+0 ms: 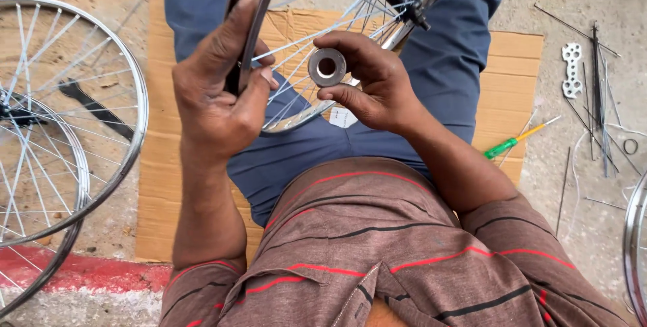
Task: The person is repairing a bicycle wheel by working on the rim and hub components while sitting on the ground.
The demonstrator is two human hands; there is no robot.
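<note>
Over the lap, between blue trouser legs: left hand point(219, 94) clamped around the rim point(253, 3) of a spoked wheel point(350, 23) — thumb along the metal. Right hand point(374, 81) pinching a small round metal ring point(327, 67) at the fingertips, just beside the spokes. Underneath, cardboard point(512, 64); off right, a green screwdriver point(515, 139), loose spokes point(600, 98) — far left, more wheels point(60, 118).

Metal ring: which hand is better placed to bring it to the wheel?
Probably the right hand: its fingertips already pinch the metal ring beside the spokes, while the left hand is wrapped around the wheel rim.
</note>
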